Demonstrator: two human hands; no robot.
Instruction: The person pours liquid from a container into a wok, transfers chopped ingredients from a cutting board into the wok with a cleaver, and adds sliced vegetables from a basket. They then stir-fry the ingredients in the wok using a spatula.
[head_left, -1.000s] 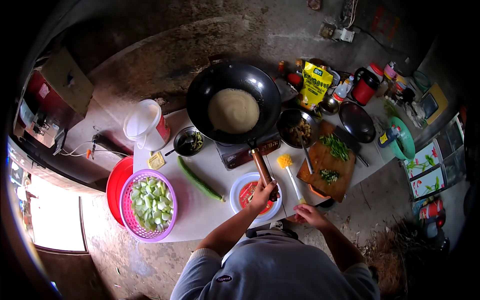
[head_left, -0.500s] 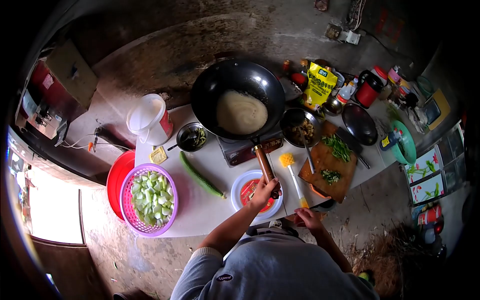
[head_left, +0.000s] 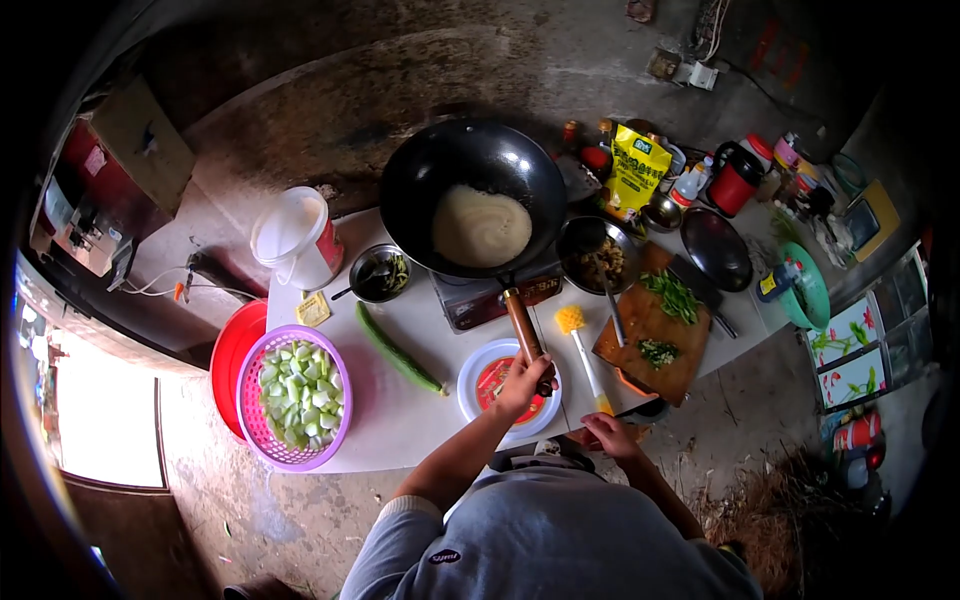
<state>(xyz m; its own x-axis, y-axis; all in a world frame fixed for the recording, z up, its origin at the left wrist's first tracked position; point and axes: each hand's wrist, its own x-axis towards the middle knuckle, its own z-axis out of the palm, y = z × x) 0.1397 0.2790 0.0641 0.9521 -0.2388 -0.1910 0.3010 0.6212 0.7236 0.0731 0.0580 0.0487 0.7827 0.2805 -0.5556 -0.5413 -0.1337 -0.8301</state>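
- Wok (head_left: 430, 170) over burner (head_left: 468, 310), pale liquid inside; wooden handle (head_left: 522, 320) reaches over plate (head_left: 470, 402).
- Counter (head_left: 372, 435): cucumber (head_left: 398, 350) left of handle; yellow-headed brush (head_left: 587, 368) right — cutting board (head_left: 688, 352) beyond.
- Left hand (head_left: 522, 385): clamped around handle.
- Right hand (head_left: 611, 436): near brush's lower end — finger opening indeterminable.

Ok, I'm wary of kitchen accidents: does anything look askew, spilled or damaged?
The cutting board sits askew, its near corner jutting past the table edge, a possible knock risk. The pale mixture pools off-centre in the wok. No spill shows.
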